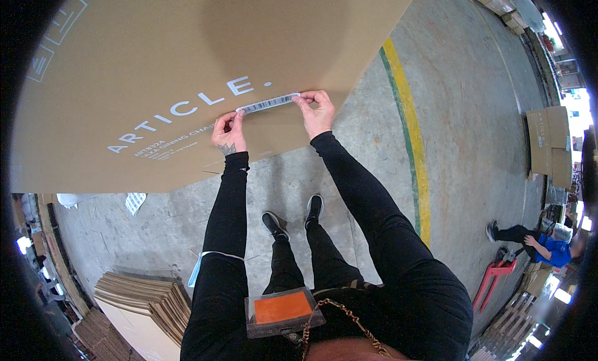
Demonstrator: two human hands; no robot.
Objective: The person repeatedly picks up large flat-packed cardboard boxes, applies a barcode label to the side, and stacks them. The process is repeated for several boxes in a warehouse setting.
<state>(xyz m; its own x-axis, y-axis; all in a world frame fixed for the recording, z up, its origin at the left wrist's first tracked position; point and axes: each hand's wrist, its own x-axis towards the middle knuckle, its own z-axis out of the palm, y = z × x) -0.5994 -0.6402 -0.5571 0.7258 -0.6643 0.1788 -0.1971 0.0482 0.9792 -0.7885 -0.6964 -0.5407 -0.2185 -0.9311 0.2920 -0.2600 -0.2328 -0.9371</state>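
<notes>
A narrow white barcode label [269, 104] lay along the printed face of a large brown carton [187, 62], close to the face's lower right corner and just below the last letters of the big white lettering [190, 115]. Its long side ran at a slight slant, the right end higher than the left. The left hand [229, 132] pinched the label's left end, thumb and fingers drawn narrow on it; the right hand [317, 114] held the right end in the same way, nearest the carton's right edge. Whether the middle of the label touched the cardboard could not be told.

A broad round shadow [274, 25] fell across the face toward the carton's top edge. Past the lower edge, a printed sheet [135, 203] lay on the grey floor [349, 180], and farther back stood a stack of flat cardboard [140, 292]. A light blue mask [195, 271] hung by its loop around the left sleeve, and a badge holder with an orange card [283, 307] rested against the person's front. Beyond the carton's right edge a yellow and green stripe [411, 137] crossed the floor; well apart from it were a red pallet jack [495, 275] and another person in a blue shirt [554, 250].
</notes>
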